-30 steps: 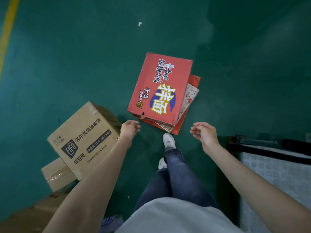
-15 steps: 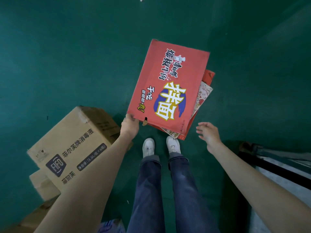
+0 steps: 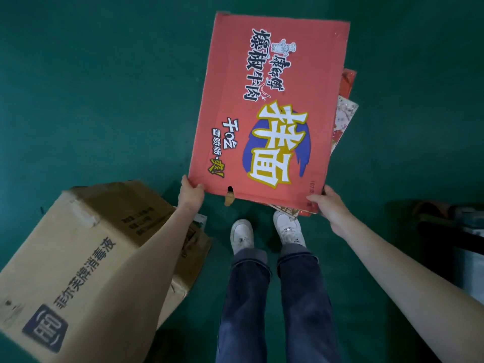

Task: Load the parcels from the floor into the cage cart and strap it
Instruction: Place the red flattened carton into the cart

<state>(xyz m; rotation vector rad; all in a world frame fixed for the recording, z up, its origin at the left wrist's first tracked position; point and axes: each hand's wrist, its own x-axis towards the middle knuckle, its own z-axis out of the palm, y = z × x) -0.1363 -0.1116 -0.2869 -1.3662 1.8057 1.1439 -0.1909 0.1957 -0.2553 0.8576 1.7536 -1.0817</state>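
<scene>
Head view: a brown carton (image 3: 86, 260) lies tilted on the green floor (image 3: 91, 100). The left hand (image 3: 190, 194) and right hand (image 3: 330, 205) each grip a near corner of the red noodle box (image 3: 269, 111), probably to keep it level while lifting.

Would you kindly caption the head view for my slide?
Both hands grip a red noodle carton above the green floor.

Single head-worn wide-angle view, looking steeply down, close over the hands (image 3: 192, 193), green floor (image 3: 104, 100) below
</scene>
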